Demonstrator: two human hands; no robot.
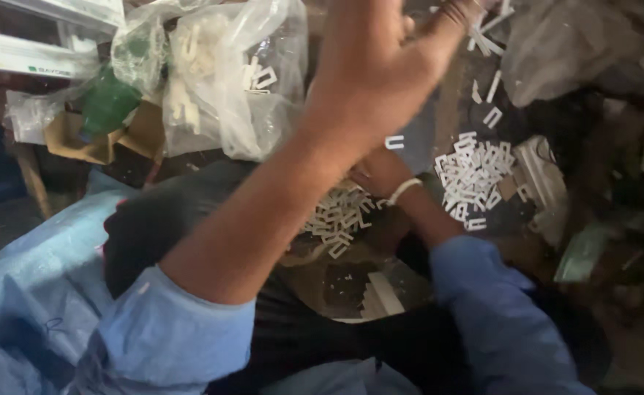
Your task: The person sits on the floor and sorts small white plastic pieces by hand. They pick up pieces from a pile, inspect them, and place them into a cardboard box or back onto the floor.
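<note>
Left hand (pixel 380 66) raised across upper centre of frame, blurred; grip state not discernible. Right hand (pixel 380 172) mid-frame, largely hidden behind left forearm; grip not discernible. Step judged: sorting small white U-shaped clips. Two heaps: one (pixel 340 216) just beside right hand, one (pixel 476 179) centre right. Clips too many to count. One clear bag (pixel 219 88), upper left.

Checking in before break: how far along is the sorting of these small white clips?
Two heaps of white clips and already lie loose. The left hand is raised, blurred, its grip unclear; the right hand is mostly hidden. A clear bag of parts looks unemptied.
</note>
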